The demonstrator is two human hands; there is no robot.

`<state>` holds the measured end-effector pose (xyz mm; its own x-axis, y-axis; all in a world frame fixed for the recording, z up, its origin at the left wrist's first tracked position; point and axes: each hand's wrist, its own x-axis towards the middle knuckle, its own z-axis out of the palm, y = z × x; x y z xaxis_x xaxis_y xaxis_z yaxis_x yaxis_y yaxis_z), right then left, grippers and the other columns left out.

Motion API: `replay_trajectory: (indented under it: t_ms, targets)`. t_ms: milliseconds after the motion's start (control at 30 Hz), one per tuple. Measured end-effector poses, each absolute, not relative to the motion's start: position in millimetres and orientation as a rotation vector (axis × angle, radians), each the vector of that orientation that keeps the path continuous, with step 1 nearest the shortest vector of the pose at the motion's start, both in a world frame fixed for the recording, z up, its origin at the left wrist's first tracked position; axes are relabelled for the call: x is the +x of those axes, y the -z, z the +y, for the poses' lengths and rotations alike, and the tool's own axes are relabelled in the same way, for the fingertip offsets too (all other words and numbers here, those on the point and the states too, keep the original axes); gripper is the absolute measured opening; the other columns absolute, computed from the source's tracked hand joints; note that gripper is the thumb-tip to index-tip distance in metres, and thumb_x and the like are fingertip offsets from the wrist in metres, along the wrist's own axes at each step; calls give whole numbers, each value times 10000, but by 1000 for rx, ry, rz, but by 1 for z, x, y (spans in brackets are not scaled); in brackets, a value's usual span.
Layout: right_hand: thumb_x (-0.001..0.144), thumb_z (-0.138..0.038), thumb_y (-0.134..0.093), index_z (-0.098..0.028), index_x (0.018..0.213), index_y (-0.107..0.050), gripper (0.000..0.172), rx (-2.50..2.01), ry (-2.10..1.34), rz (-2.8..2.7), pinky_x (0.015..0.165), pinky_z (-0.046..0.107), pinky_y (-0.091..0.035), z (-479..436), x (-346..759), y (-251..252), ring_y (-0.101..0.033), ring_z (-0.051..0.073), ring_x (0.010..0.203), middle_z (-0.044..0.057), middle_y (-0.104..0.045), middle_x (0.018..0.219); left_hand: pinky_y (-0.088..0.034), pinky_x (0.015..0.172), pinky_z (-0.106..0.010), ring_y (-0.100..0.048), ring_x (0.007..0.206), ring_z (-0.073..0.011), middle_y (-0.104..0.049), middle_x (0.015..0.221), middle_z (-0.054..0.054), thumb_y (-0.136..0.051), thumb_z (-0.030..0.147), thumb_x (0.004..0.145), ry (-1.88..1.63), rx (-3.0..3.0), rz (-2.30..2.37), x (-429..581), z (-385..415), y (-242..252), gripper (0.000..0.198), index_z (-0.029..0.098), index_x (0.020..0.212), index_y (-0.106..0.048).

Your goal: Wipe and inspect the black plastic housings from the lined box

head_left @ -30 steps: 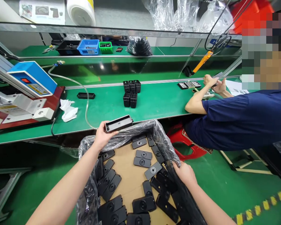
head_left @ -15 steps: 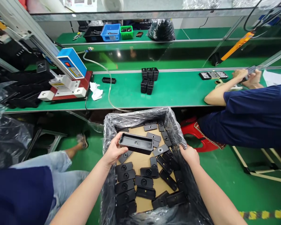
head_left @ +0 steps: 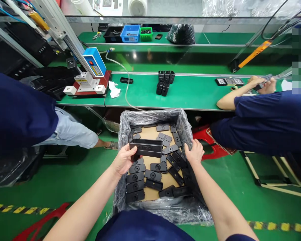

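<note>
My left hand [head_left: 123, 160] grips one end of a black rectangular plastic housing [head_left: 149, 149], an open tray-like shell tilted so its long side wall faces me. It is held above a box lined with clear plastic film [head_left: 130, 115]. Inside the box, similar black plastic housings [head_left: 135, 185] lie on a cardboard sheet [head_left: 150, 192], some in a column at the left, others scattered. My right hand [head_left: 195, 152] is at the box's right rim, fingers spread, holding nothing; I cannot tell whether it touches the film.
Beyond the box runs a green workbench [head_left: 195, 97] with stacked black parts [head_left: 164, 83] and a blue-and-red press [head_left: 94, 72]. A co-worker's arm [head_left: 233, 98] rests on it at right; another person [head_left: 17, 110] stands at left. A red stool [head_left: 203, 137] is beside the box.
The housing has been tipped from showing its hollow inside to showing its side wall. My right hand has let go of the film rim and spread its fingers. The person at left has come closer.
</note>
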<state>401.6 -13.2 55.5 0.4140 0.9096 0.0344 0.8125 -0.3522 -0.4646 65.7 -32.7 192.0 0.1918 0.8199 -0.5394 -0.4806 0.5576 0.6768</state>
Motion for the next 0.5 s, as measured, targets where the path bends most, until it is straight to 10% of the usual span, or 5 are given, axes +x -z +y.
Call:
replay_trajectory:
  t_ms: [267,500]
  targets:
    - [831,-630,-528,-267,1289,-501,585,-1204,-1541,-847,620,300,-557,-74,286,-158,-621,196,853,68,-610,1152,-580,650,-287,-655,716,-140,-702,887,-71,-695,281,771,-815,281,1063,71,-66,-201,195,134,886,-639]
    - [773,-649,-610,-162,1019,-674,549,-1209,-1682,-661,490,252,-539,-99,258,-187,-611,163,688,59,-658,879,-584,679,-323,-658,794,-166,-685,917,-64,-614,422,831,-707,273,1148,63,-89,-213,292,169,970,-652]
